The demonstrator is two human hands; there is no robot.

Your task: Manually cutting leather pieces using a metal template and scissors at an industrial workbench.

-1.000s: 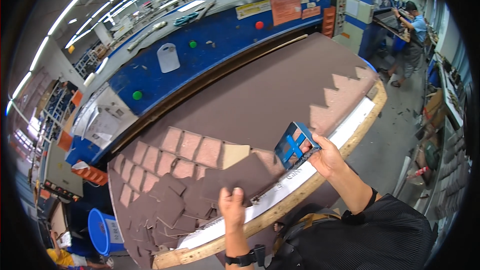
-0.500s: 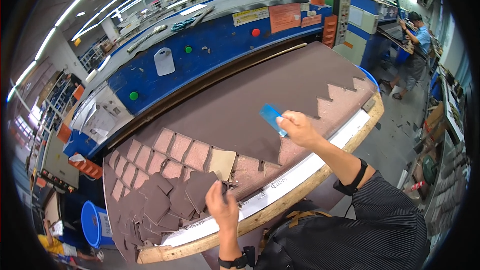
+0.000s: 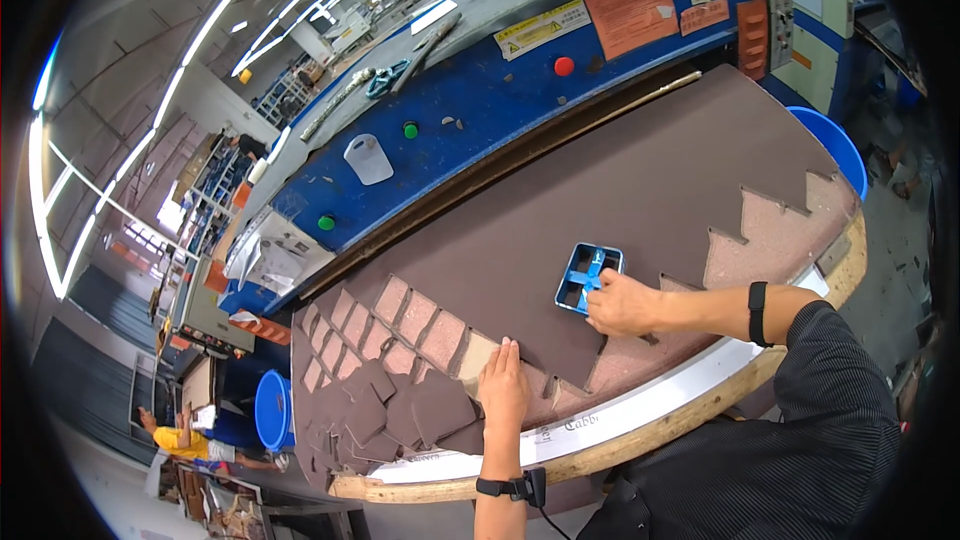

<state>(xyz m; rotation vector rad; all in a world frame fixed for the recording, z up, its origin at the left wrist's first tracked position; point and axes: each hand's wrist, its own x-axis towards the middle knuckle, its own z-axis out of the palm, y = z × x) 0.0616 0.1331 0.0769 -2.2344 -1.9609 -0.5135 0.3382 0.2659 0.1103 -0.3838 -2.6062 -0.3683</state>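
A blue square cutting die [image 3: 574,282] with a cross-shaped bar inside its frame lies on, or just over, the dark brown sheet [image 3: 640,170]. The fingers of my right hand [image 3: 622,304] are closed on its bar. My left hand [image 3: 504,386] rests palm down with its fingers stretched out, beside a beige piece [image 3: 475,358] at the sheet's cut edge. Left of that hand, several cut brown pieces [image 3: 385,405] are heaped loosely. Behind the heap, a grid of cut-out gaps shows the pinkish cutting board [image 3: 440,337].
Along the far side runs a blue press machine [image 3: 460,155] with green buttons and a red button [image 3: 564,66]. A wooden edge [image 3: 600,460] borders the near side, with a white printed strip inside it. Blue bins stand at left [image 3: 273,410] and far right [image 3: 838,148].
My right hand has turned the cutting die from edge-on to flat and brought it down to the sheet. My left hand has shifted from the cut pieces to the sheet's edge. The view has swung.
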